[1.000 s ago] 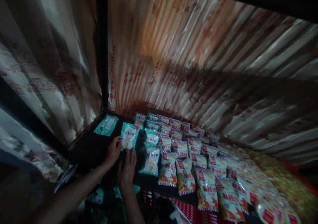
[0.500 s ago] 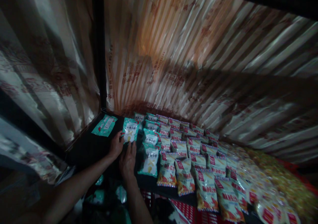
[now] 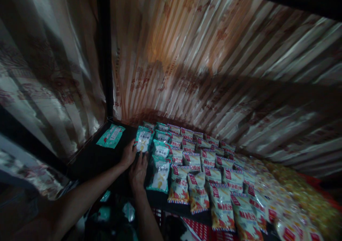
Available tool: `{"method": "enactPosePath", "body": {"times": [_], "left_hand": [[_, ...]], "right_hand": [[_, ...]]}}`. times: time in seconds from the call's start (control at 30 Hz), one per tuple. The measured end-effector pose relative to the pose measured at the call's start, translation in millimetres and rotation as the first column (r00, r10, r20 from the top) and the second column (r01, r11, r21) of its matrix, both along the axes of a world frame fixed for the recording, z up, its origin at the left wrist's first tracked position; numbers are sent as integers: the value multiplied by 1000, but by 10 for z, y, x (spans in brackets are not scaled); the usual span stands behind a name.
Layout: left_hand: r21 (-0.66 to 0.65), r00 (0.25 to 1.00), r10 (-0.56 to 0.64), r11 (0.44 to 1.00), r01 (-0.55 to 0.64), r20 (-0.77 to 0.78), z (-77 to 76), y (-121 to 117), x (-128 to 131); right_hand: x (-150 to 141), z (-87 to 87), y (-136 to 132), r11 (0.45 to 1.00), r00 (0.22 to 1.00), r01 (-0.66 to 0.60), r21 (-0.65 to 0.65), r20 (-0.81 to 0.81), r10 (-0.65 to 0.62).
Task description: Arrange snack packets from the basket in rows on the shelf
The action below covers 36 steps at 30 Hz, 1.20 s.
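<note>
A teal-and-white snack bag (image 3: 143,140) stands tilted on the black shelf (image 3: 103,161), its printed front toward me. My left hand (image 3: 129,155) grips the bag's lower left edge, fingers closed on it. Just below the bag, my right hand (image 3: 138,170) has its fingers stretched forward, the tips at the bottom edge. Beside it on the right runs a row of matching teal bags, the nearest bag (image 3: 159,173) lying at the shelf's front. One more teal bag (image 3: 110,136) lies flat, back side up, in the left corner.
Several striped-edge snack bags (image 3: 199,193) fill rows to the right. Beyond them are clear-wrapped packs (image 3: 287,212) and yellowish packs (image 3: 301,194). A red basket (image 3: 199,226) sits below the shelf's front. Dark posts (image 3: 104,56) and wrinkled sheeting (image 3: 187,56) enclose the back and left.
The held teal bag has shifted right, closer to the row of teal bags. My left hand has moved right with it, while my right hand stays near the bag's bottom edge.
</note>
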State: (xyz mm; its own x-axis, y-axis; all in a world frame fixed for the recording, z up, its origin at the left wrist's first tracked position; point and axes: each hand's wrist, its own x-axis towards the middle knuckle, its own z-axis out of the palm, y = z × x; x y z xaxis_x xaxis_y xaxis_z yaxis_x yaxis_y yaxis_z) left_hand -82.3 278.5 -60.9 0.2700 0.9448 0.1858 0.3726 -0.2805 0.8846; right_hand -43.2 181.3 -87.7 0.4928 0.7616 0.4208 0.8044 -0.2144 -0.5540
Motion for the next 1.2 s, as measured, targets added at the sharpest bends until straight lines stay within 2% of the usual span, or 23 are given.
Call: {"method": "enactPosePath", "body": {"times": [0.43,0.87,1.07,1.2], "left_hand": [[54,996,26,998,-21,-91,44,1,83],[63,995,-9,998,15,-96,3,16,78],[117,995,3,993,9,-104,-35,-33,20],[101,996,-42,994,50,-77,-57,-64,-13]], "right_hand": [[10,-8,9,1000,1000,4,5,-19,-3],[32,-53,16,998,999,-45,31,31,44],[17,-35,18,999,999,-29,44,31,28],[19,-29,25,999,999,-21,29,36,20]]}}
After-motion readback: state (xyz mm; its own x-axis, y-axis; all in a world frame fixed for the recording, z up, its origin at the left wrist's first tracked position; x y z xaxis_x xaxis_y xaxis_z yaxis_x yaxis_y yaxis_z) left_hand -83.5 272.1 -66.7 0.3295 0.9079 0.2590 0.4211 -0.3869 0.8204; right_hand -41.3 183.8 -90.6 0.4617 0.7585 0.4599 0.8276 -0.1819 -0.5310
